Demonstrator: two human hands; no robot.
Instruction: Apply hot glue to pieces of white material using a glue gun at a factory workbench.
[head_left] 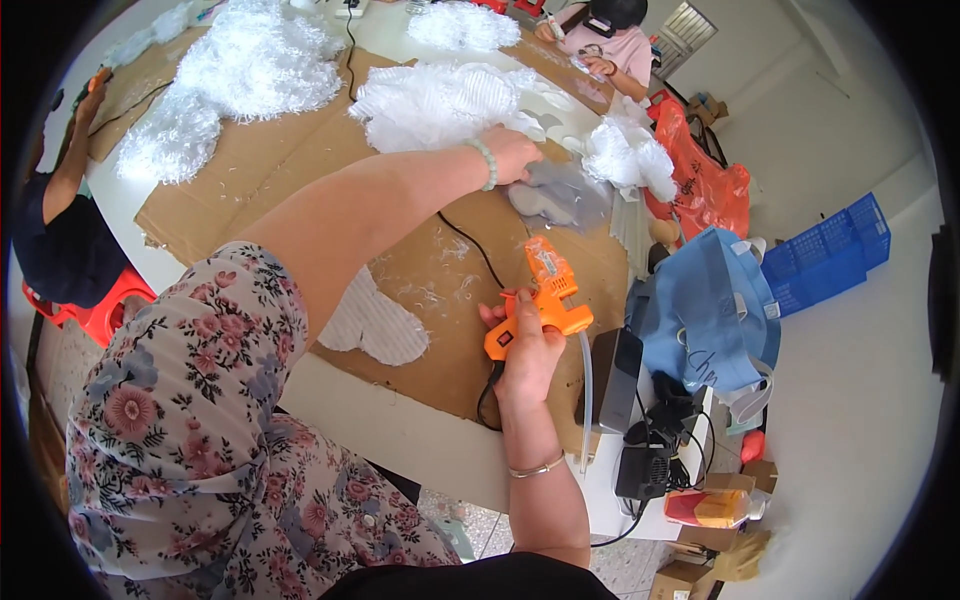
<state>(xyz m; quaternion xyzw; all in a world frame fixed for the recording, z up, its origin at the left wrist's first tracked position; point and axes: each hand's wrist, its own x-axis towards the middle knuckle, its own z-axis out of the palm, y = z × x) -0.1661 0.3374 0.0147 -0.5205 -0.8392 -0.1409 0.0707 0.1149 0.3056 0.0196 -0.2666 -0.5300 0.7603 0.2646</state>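
Right hand (532, 358) grips the glue gun (550, 297). Beyond that grip, left hand (512, 155) is at the bag (568, 195); its hold I cannot tell.

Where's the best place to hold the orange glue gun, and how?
The orange glue gun is probably best held by its handle, coming from the wearer's near side, as the right grip does. The handle juts leftward from the body, so fingers can wrap around it. The pale glue stick trails from the rear; I'd avoid that.
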